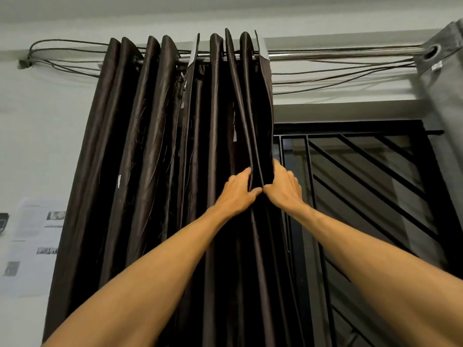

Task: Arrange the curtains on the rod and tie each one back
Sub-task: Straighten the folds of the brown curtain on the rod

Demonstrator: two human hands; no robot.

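Observation:
A dark brown satin curtain (140,146) hangs in bunched folds on the left half of a metal rod (338,55). Both my arms reach up to its right-hand folds. My left hand (236,192) grips the rightmost folds from the left, its fingers curled into the cloth. From the right, my right hand (284,187) grips the same folds at the curtain's edge, thumb meeting the left thumb. A grey curtain (443,78) hangs by an eyelet at the rod's far right end.
Several thin black cables (338,73) run along the wall just behind and below the rod. A black window grille (370,186) with diagonal bars fills the right. Printed paper sheets (32,244) are stuck on the white wall at the left.

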